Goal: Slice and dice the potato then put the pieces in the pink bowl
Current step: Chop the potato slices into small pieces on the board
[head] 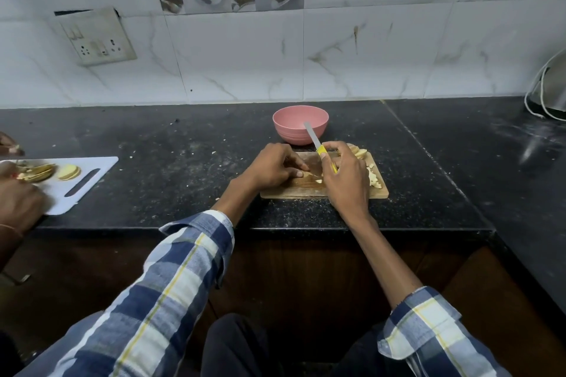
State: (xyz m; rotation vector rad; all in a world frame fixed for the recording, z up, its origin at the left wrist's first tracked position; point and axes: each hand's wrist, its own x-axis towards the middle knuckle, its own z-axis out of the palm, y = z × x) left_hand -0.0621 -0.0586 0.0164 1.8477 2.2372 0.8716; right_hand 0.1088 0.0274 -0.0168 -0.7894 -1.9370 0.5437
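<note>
One pink bowl (300, 125) stands behind one wooden board (321, 190). The right hand (346, 180) grips one yellow-handled knife (318, 148); the left hand (272, 168) pinches a potato piece (318, 180).

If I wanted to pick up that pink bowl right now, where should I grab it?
Probably by the rim of the pink bowl, pinching its left wall from above. It stands upright and open behind the wooden board, and the knife blade crosses in front of its right side.

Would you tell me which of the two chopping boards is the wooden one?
The wooden board under the left hand and right hand, before the pink bowl; the white plastic board lies far left.
</note>
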